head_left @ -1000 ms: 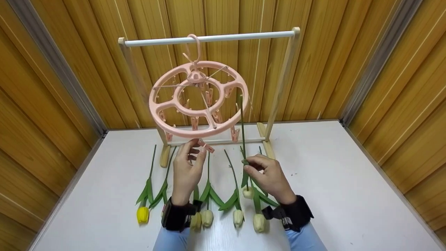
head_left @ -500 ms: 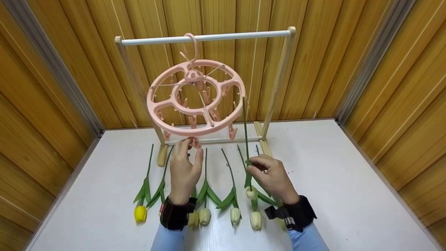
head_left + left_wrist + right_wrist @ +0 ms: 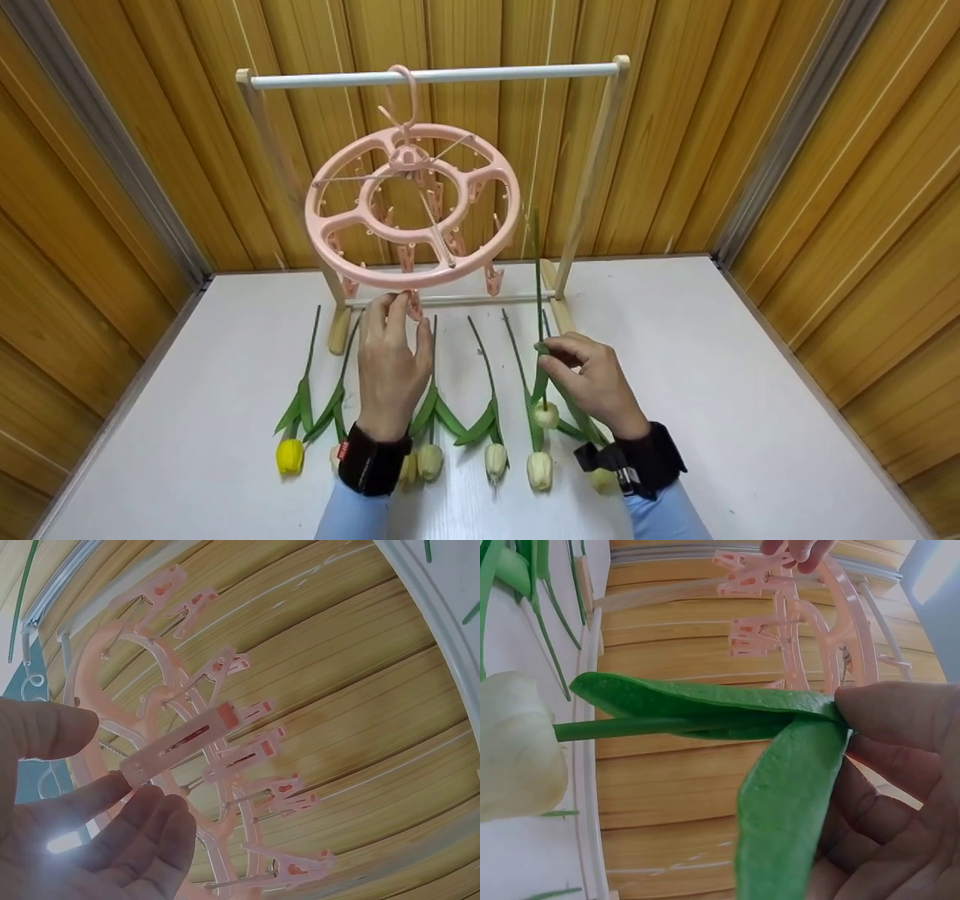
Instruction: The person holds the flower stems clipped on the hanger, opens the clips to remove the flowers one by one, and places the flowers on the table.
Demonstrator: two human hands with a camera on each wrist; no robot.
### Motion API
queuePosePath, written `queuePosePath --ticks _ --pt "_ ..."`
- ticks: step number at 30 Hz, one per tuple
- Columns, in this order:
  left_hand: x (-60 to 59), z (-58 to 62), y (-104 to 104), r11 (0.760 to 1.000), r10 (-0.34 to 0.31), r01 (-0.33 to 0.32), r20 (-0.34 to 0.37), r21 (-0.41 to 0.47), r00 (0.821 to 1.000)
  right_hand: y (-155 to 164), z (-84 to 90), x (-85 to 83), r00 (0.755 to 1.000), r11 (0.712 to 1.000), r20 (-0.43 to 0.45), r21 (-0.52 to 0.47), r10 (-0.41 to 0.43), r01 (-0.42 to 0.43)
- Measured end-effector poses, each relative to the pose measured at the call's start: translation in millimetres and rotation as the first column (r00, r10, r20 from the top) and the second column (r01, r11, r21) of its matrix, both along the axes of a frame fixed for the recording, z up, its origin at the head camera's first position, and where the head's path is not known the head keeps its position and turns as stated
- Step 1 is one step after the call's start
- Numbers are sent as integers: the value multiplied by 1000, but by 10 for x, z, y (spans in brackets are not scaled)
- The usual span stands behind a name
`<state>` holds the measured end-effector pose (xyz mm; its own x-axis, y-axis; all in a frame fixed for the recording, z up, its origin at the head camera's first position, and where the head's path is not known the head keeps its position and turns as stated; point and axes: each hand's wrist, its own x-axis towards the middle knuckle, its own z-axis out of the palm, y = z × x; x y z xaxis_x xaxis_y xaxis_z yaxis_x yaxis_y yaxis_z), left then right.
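A round pink clip hanger [image 3: 412, 281] hangs by its hook from a white rail. Near its front rim my left hand [image 3: 388, 367] touches a dangling pink clothes peg [image 3: 415, 306]. In the left wrist view, a fingertip meets the lower end of that peg [image 3: 180, 746], while the thumb stands apart from it. My right hand [image 3: 592, 371] pinches an artificial white tulip [image 3: 546, 415] where the leaves join the stem. The tulip is head down, its stem pointing up to the right of the hanger. In the right wrist view its green leaves [image 3: 787, 802] spread below my thumb.
The wooden rack [image 3: 592, 157] stands at the back of the white table [image 3: 750, 420]. Several tulips lie in a row before it, among them a yellow tulip [image 3: 289, 457] and a white tulip [image 3: 540, 471]. Ribbed wood-look walls [image 3: 847, 225] enclose the table.
The peg at my left hand has swung from a slant to hanging more upright, and the thumb has parted from it. My right hand has moved the tulip slightly right, away from the hanger.
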<state>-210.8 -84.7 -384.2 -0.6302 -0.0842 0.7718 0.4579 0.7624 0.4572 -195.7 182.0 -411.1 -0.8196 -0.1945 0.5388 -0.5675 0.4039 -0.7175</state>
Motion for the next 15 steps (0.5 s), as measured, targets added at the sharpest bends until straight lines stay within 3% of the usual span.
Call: queuePosePath --ticks 15 --pt "90 -26 197 992 -51 42 -74 -122 996 384 25 60 994 994 11 0 -111 111"
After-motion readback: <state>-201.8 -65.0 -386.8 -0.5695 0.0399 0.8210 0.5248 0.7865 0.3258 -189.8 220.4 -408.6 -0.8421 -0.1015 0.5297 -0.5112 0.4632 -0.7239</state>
